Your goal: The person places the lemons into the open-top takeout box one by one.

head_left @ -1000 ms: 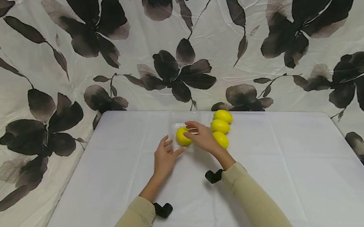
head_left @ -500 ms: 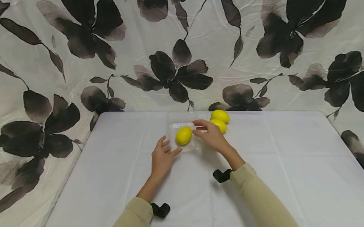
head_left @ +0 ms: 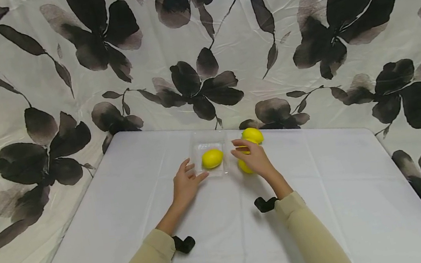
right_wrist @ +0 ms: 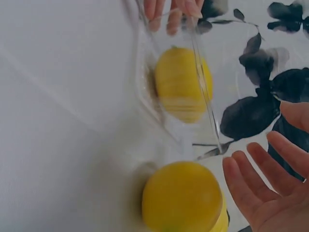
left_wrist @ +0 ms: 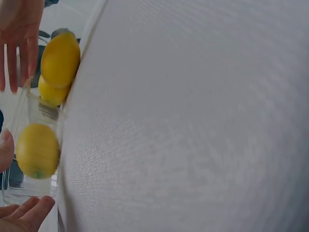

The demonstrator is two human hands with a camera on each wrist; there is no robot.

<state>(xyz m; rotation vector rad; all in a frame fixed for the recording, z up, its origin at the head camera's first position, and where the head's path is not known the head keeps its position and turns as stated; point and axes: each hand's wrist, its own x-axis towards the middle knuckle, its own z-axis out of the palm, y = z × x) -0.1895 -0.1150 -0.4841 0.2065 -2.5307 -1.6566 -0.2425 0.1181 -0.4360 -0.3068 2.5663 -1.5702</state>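
A clear plastic tray (head_left: 197, 151) sits on the white table and holds one yellow lemon (head_left: 212, 158). My left hand (head_left: 191, 174) lies open beside the tray, fingertips at its near left edge. My right hand (head_left: 240, 150) hovers open, fingers spread, over three lemons lying just right of the tray. The far lemon (head_left: 253, 135) shows whole, a near one (head_left: 244, 168) peeks out under the palm, and the middle one is mostly hidden. The right wrist view shows the tray lemon (right_wrist: 183, 84) behind the tray wall (right_wrist: 207, 113), a loose lemon (right_wrist: 182, 198) close by and my spread fingers (right_wrist: 268, 186).
The table (head_left: 344, 193) is draped in white cloth, with a floral black-and-white curtain (head_left: 300, 24) hanging close behind and to the left. Black wrist mounts (head_left: 184, 244) sit on both forearms. The table edge falls away at left and right.
My right hand has let go of the lemon now lying in the tray and moved right, over the lemons on the table. The left hand stays at the tray.
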